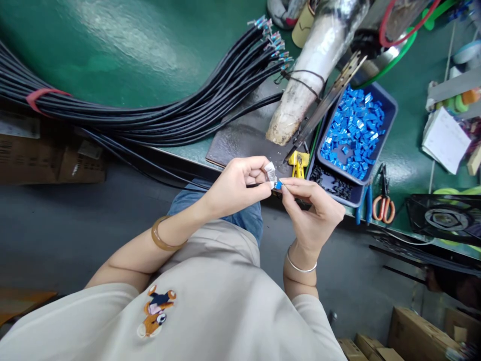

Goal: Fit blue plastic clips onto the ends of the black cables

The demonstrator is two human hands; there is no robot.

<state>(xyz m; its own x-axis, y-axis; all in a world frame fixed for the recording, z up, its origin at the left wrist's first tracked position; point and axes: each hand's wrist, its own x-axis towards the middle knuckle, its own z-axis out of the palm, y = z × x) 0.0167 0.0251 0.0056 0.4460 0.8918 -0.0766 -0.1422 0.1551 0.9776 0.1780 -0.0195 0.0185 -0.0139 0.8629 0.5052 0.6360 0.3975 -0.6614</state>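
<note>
My left hand [235, 185] is closed round the end of a black cable, and white wrapping [270, 171] covers some of its fingertips. At the cable's end is a small blue connector [278, 185], pinched between the thumb and forefinger of my right hand [313, 205]. Fingers hide most of the joint between cable and connector, so I cannot tell how far one sits inside the other. Just beyond my hands lies a yellow hand tool [299, 163]. To the right, a dark blue bin [391, 108] holds many similar blue connectors.
A thick bundle of black cables [161, 123] with stripped ends crosses the green bench [112, 45], tied with a red band [35, 100]. A wrapped post [311, 70] slants over a dark mat [240, 135]. Orange-handled scissors [384, 208] and a fan [447, 219] sit rightward.
</note>
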